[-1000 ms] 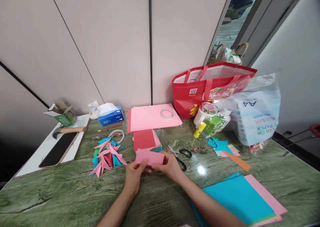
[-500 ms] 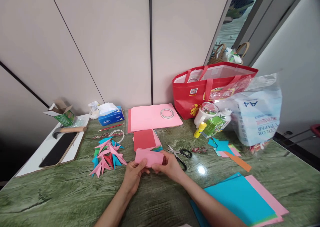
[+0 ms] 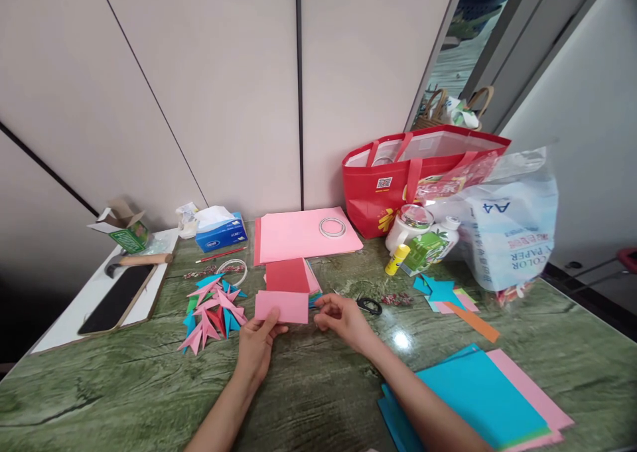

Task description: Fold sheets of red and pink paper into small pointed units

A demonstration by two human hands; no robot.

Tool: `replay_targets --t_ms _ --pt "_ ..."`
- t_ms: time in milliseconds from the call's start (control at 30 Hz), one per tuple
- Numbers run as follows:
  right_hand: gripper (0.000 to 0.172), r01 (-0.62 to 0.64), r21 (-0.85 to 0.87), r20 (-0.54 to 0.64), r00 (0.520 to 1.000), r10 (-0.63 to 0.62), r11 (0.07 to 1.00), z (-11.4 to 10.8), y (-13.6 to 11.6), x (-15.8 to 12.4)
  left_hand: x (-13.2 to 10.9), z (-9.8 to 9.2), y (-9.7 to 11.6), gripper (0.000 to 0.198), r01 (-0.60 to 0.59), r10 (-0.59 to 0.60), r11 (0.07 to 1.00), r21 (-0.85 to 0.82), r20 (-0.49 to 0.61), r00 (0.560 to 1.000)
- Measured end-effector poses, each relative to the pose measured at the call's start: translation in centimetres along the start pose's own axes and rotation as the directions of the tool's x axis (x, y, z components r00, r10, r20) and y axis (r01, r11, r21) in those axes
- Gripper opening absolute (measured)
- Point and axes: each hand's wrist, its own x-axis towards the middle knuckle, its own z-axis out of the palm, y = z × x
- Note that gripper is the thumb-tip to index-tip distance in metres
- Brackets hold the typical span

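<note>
My left hand pinches the lower edge of a pink paper rectangle, thumb on its front. Just right of that paper, my right hand is raised with curled fingers, thumb near the fingertips; whether anything small is between them is hidden. Behind the held paper lies a stack of small sheets topped by a red square. Black-handled scissors are partly covered by my right hand. To the left sits a cluster of folded pink, blue, red and green paper points.
Larger pink sheets bear a silver ring. A tissue box and hammer stand or lie left. At right are a red bag, glue stick, plastic paper bag, paper stars and blue sheets.
My left hand has moved the pink paper slightly left and up. My right hand has let go of the paper and lifted beside it, now covering more of the scissors.
</note>
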Motion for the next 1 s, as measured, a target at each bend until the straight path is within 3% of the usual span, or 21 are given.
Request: replay_targets --t_ms 167,300,433,633,767,1000 --pt "0.021 0.126 0.065 -0.157 0.981 -0.115 0.99 -0.1 -0.8 0.1 -0.4 0.1 -0.2 0.016 -0.012 0.01 0.995 0.102 0.018 1.0" --pt "0.025 0.107 0.177 -0.004 0.994 -0.108 0.978 0.6 -1.5 -0.5 -1.1 0.3 -0.6 0.016 -0.037 0.024 0.954 0.299 0.05 0.998" --pt "0.029 0.056 0.211 0.001 0.998 -0.058 0.976 1.0 -1.3 -0.6 -1.0 0.3 -0.8 0.016 -0.049 0.039 0.953 0.3 0.041 0.998" --pt "0.013 0.046 0.066 -0.056 0.998 -0.043 0.997 1.3 0.0 -0.4 -1.1 0.4 -0.7 0.02 -0.003 -0.027 0.962 0.273 0.104 0.994" --pt "0.013 0.101 -0.074 -0.072 0.992 -0.106 0.992 0.8 0.1 -0.3 -1.0 0.4 -0.2 0.022 0.004 -0.036 0.966 0.258 0.123 0.992" --pt "0.016 0.126 -0.128 -0.07 0.988 -0.136 0.984 0.2 0.0 -0.2 -0.8 0.3 0.6 0.025 0.102 -0.149 0.956 0.276 0.155 0.977"
